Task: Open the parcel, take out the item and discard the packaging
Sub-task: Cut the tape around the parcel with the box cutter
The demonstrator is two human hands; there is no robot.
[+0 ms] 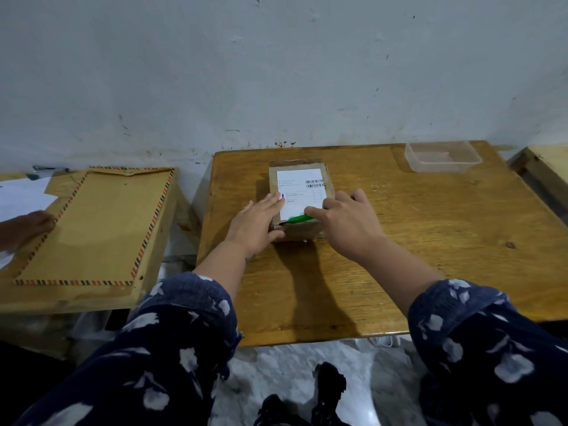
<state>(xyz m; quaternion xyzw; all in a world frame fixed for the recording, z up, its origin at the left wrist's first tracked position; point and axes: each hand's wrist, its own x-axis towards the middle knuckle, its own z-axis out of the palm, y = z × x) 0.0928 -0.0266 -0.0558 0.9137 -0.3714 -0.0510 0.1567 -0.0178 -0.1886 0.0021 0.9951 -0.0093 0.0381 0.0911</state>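
Note:
A small brown cardboard parcel (pixel 299 176) with a white shipping label lies on the wooden table (pixel 399 256), near its middle. My left hand (pixel 256 224) rests flat on the parcel's near left corner, fingers spread over the label edge. My right hand (pixel 345 221) grips a green-handled cutter (pixel 299 218); its tip lies on the parcel's near edge, by the label's bottom. The parcel's flaps are closed.
A clear plastic container (pixel 442 156) stands at the table's far right. On a second table at the left lies a large brown envelope (pixel 98 222), with another person's hand (pixel 29 226) on its left edge. A wall runs right behind both tables.

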